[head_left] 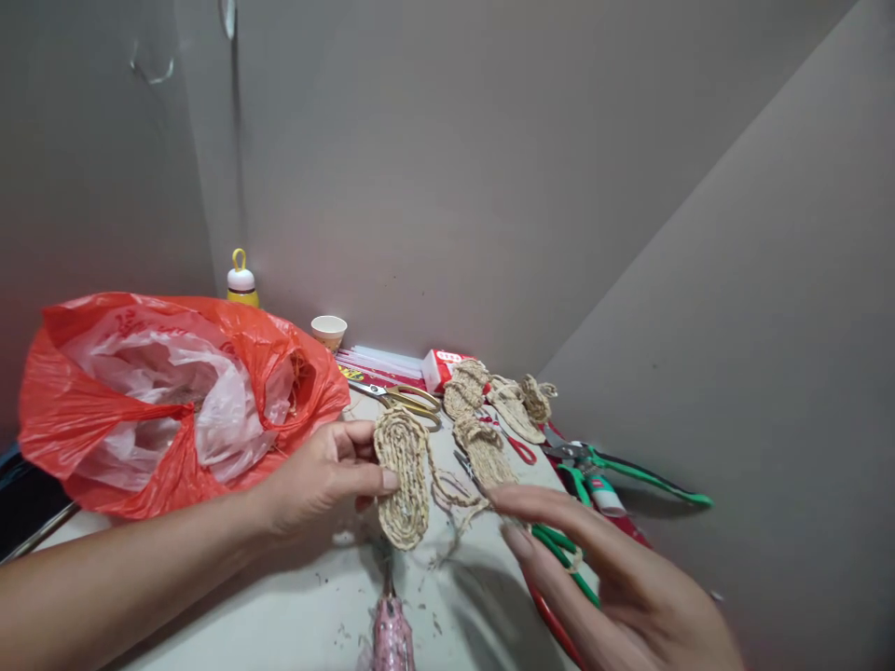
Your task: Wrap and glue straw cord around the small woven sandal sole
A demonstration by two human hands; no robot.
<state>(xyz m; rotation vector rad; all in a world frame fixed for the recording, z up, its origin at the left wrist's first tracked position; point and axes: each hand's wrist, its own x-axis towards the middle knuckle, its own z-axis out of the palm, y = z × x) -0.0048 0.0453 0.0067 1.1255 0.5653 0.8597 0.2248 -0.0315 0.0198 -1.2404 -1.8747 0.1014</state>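
Note:
My left hand (328,480) pinches the left edge of a small braided straw sole (402,480), an oval coil held upright above the table. From its upper right a loose braided tail (437,475) trails down to frayed ends. Fingers stretched and a little apart, my right hand (594,568) reaches in from the lower right. Behind it, green-handled cutters (559,550) with a dark pointed tip are partly hidden by the fingers. Just beyond are a woven straw slipper (482,447) and several more straw pieces. Below the sole lies a pink-handled tool (392,634) with a thin metal shaft.
An orange-red plastic bag (48,391) fills the left side. Behind stand a yellow bottle (241,284) and a paper cup (328,331). Gold-handled scissors (409,399), white sticks (392,362) and a red-white box (440,368) lie farther back. Green pruning shears (650,477) jut past the right edge.

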